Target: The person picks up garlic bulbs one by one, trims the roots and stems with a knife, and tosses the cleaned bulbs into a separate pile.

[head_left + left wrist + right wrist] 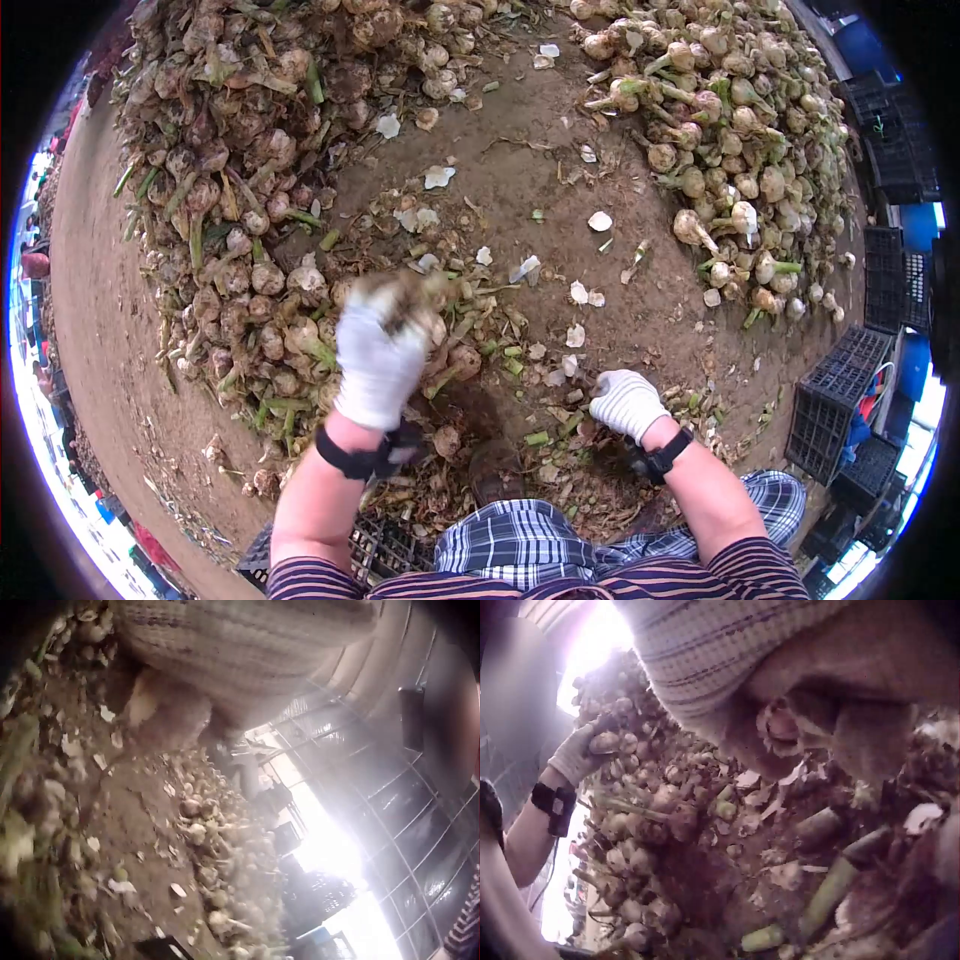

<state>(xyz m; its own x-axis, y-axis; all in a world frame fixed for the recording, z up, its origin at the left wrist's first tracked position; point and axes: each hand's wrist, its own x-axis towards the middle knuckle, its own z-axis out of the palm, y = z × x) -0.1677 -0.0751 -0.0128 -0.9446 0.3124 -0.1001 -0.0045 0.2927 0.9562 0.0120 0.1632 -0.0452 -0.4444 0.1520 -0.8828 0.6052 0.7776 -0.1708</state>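
Observation:
Over the near edge of the left garlic heap, my white-gloved left hand is blurred. The right wrist view shows this left hand gripping a pale garlic bulb. My right hand, also gloved, is held low over the littered ground with its fingers curled. Seen close up in the right wrist view, a small pinkish rounded end shows among the right fingers; I cannot tell what it is. Cut green stem pieces lie below that hand.
A second garlic heap spreads at the back right. Bare soil with scattered white skins runs between the heaps. Black plastic crates stand along the right side; another crate is beside my left leg.

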